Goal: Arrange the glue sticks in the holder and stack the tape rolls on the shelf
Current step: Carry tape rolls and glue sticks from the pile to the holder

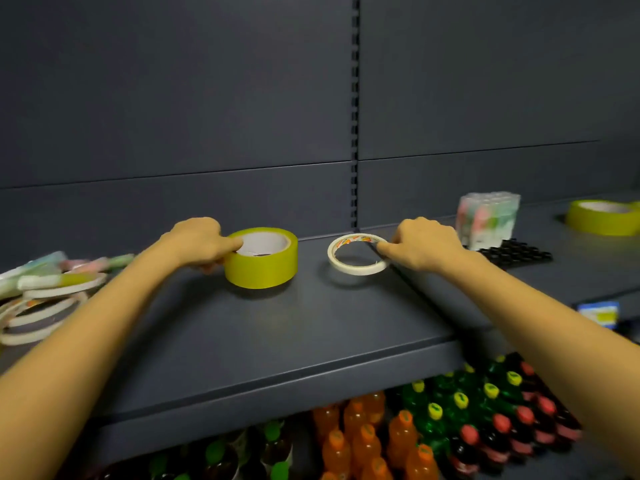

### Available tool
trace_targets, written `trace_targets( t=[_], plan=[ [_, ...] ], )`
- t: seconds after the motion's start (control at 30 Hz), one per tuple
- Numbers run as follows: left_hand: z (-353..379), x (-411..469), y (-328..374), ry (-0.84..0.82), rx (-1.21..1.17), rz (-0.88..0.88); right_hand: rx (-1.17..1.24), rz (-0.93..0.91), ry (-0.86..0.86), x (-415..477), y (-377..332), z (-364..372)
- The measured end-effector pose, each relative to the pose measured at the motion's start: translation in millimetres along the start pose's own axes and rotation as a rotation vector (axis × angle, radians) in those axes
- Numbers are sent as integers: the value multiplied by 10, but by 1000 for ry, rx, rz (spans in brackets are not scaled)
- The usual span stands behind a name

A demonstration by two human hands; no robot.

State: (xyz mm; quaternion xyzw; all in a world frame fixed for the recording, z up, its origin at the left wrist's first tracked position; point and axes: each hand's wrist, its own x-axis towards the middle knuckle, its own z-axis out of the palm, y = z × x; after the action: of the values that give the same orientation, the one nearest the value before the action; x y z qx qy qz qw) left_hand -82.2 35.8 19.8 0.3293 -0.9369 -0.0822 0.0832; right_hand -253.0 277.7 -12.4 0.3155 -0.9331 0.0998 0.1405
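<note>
On the shelf, left hand pinches the rigid yellow tape roll by its core wall, right hand pinches the thin, light white tape roll at its rim.

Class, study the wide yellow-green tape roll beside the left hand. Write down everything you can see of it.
The yellow-green tape roll is a wide, thick roll with a smooth yellow-green outer band and a white, card-like inner core. It lies flat with its hole facing up and seems to rest on the dark grey shelf. The left hand grips its left side, one finger hooked over the rim into the core. A thin white tape roll lies to its right, apart from it.
</note>
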Motion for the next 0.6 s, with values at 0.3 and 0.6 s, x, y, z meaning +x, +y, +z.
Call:
trace_targets(
  t=[0.3,0.6],
  plan=[
    [411,-193,1736,-41,-169,243,-57,196,-20,-584,1713,-403],
    [896,-421,3172,-52,-239,362,-83,311,-27,-1040,3151,-637]
  ],
)
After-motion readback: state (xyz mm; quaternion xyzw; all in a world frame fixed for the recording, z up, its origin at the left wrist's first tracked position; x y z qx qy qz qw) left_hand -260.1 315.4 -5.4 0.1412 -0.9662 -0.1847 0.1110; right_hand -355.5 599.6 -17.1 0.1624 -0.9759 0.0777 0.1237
